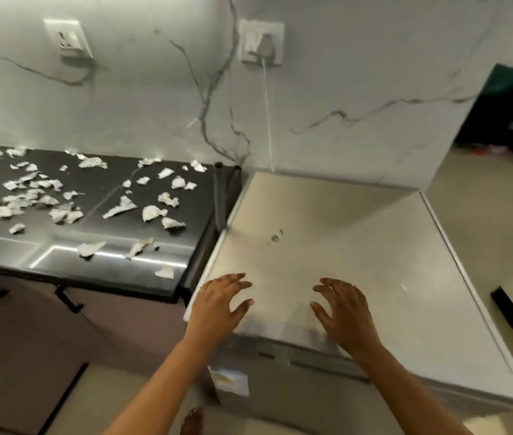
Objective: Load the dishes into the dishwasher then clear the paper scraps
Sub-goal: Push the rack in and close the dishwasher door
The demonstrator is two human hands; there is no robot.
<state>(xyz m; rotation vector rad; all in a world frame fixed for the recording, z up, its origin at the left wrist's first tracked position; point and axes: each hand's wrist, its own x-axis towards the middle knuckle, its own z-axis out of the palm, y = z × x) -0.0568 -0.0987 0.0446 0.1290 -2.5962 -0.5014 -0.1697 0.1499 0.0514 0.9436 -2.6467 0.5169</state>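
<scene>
A silver free-standing dishwasher (327, 233) stands at centre right with its door shut; I see its flat top from above. My left hand (220, 304) and my right hand (341, 309) hover over the front part of that top, fingers spread, holding nothing. Several torn white paper scraps (60, 196) lie scattered over the black countertop (104, 271) to the left. No dishes are in view.
A white cable (267, 120) runs from a wall socket (261, 42) down behind the dishwasher. Two dark pipes (222, 196) stand in the gap between counter and machine. Cabinet doors with black handles (68, 298) sit under the counter. Beige floor extends right toward a dark doorway (500, 108).
</scene>
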